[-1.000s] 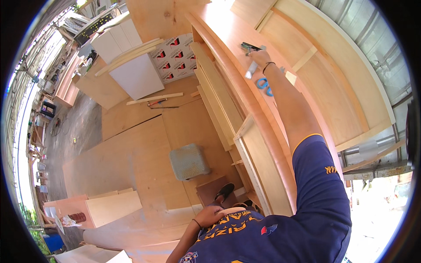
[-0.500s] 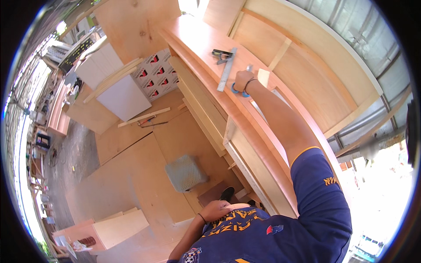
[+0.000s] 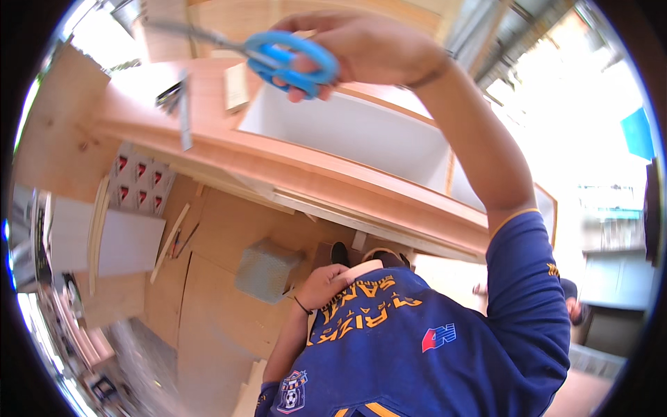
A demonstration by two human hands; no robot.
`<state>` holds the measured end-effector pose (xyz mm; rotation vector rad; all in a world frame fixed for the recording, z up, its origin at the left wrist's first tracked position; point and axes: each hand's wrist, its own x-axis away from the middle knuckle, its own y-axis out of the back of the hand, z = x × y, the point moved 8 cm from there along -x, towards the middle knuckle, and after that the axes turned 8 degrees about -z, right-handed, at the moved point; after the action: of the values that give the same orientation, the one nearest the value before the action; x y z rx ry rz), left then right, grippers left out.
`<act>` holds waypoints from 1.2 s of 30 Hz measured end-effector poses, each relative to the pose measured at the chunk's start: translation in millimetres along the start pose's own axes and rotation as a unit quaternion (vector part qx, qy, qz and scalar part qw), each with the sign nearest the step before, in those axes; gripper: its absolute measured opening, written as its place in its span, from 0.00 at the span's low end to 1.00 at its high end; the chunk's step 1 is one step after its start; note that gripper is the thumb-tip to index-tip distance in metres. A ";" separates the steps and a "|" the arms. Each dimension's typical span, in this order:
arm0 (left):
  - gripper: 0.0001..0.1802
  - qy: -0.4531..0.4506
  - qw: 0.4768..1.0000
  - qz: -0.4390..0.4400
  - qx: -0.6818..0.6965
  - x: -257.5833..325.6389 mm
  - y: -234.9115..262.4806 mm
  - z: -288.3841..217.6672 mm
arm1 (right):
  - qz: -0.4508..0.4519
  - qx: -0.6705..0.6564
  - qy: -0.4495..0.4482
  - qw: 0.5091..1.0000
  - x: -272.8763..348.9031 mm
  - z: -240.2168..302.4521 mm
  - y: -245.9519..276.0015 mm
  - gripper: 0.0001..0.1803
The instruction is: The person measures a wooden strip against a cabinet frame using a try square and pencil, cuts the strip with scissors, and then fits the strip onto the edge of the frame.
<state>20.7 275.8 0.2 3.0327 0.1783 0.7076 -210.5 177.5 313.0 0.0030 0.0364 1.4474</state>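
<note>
Raised over the workpiece, my right hand (image 3: 375, 52) grips a pair of scissors (image 3: 288, 61) by its blue handles. Its blades point left and are blurred. At my waist, my left hand (image 3: 325, 286) is closed against the front of my shirt, by a pale curved edge (image 3: 364, 270); what its fingers hold is hidden. Below the scissors lies a long wooden cabinet (image 3: 306, 161) with white-lined open compartments. A metal try square (image 3: 185, 115) and a small pale strip (image 3: 236, 87) rest on its surface, left of the compartments.
A grey-blue stool (image 3: 267, 271) stands on the brown board floor beside my feet. Farther left are a thin wood strip (image 3: 170, 242), a white panel (image 3: 128, 243) and a patterned sheet (image 3: 141, 177). At the right, part of another person (image 3: 571, 302) shows behind my arm.
My right hand has lifted the scissors off the cabinet top and brought them up close to the view. My view has turned right, showing the compartments. My left hand stays at my waist.
</note>
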 end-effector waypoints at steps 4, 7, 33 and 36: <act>0.12 0.009 0.995 0.097 0.003 -27.2 -40.2 -38.5 | -0.135 -0.049 0.095 0.985 168.1 13.2 37.2 0.46; 0.08 0.041 0.988 0.142 0.032 -39.4 -67.4 -48.2 | -0.199 -0.087 -0.024 0.976 265.8 -24.9 31.2 0.54; 0.12 0.032 0.988 0.151 0.011 -15.7 -229.8 -123.1 | -0.309 -0.272 -0.245 0.878 513.3 -188.5 -120.1 0.24; 0.12 -0.002 0.990 0.140 0.011 -10.2 -234.7 -126.3 | -0.332 -0.274 -0.224 0.874 506.7 -184.3 -115.3 0.23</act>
<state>-69.2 507.2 97.7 3.1125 -0.2476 0.7154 -38.9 662.4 114.2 -0.1281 -0.6963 0.6976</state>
